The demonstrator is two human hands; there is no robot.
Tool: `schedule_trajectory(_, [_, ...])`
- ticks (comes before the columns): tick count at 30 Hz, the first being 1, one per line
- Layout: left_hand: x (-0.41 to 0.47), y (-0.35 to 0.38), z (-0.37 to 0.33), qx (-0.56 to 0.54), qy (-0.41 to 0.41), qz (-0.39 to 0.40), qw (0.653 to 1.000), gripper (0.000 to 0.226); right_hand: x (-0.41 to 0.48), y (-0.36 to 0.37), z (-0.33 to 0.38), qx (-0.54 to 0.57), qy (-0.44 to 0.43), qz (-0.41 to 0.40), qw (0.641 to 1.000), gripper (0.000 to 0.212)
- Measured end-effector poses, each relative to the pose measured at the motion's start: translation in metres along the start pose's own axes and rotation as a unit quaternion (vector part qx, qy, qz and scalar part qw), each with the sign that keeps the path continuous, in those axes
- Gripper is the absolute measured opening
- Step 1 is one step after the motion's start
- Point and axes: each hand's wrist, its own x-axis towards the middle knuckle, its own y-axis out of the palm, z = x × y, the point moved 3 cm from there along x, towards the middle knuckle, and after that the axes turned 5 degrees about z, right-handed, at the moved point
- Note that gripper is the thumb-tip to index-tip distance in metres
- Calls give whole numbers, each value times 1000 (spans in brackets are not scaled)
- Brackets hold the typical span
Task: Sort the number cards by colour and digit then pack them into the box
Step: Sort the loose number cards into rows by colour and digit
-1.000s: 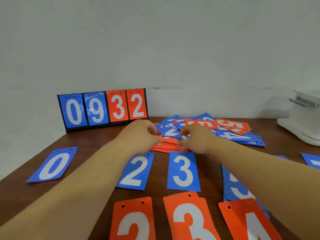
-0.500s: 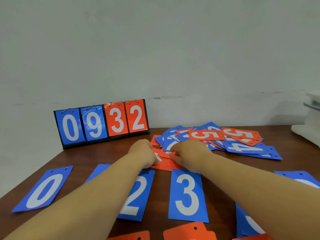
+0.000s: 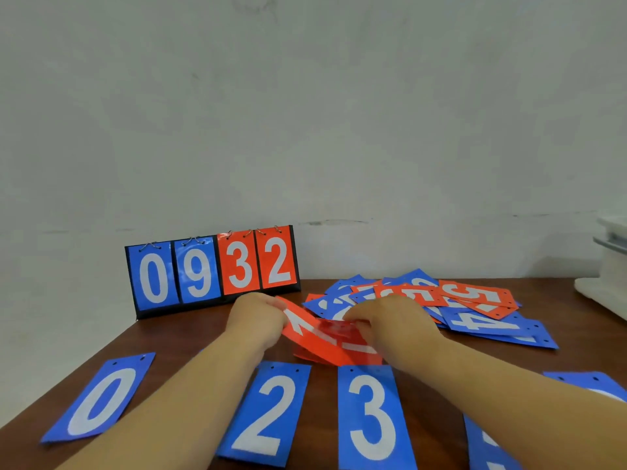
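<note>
The left hand (image 3: 258, 317) is pinching the far end of an orange card (image 3: 307, 330), the right hand (image 3: 390, 322) pinching its side, peeling it off the stack (image 3: 371, 357) on the table (image 3: 190, 337). It's looking light, glossy and bendy; gripping the edges seems safest.

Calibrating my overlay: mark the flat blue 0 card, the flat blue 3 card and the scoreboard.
blue 0 card (image 3: 101, 400): head view, blue inside the digit.
blue 3 card (image 3: 375, 417): head view, digit's middle.
scoreboard (image 3: 197, 270): head view, its blue 9 panel.
</note>
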Motion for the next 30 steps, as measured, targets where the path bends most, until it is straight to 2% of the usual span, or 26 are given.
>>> schedule_trajectory(5, [-27,-34,15,-93,-28,-66,993,21,-44,-42,10,79,6,-90,993,31])
schedule_trajectory(9, [-66,-62,24,-155,-7,-112,981,35,-77,-63,21,94,0,-123,988,28])
schedule_trajectory(12, [-97,-76,27,-199,11,-130,971,38,-101,-72,29,113,-2,-147,983,27])
schedule_trajectory(16, [-136,-84,25,-253,29,-99,962,34,-132,-84,37,242,15,-177,954,23])
schedule_trajectory(19, [-162,-97,25,-256,62,-121,957,32,-159,-99,37,344,21,-172,923,31])
schedule_trajectory(21, [-177,-102,23,-256,68,-102,959,30,-175,-108,37,413,25,-164,896,22])
schedule_trajectory(23, [-193,-100,17,-248,75,-49,964,25,-191,-115,37,485,28,-151,861,11])
schedule_trajectory(25, [-207,-96,11,-216,96,-11,972,21,-201,-115,36,527,33,-123,840,5])
schedule_trajectory(30, [-232,-93,4,-152,110,21,982,16,-223,-115,16,580,76,-82,807,19])
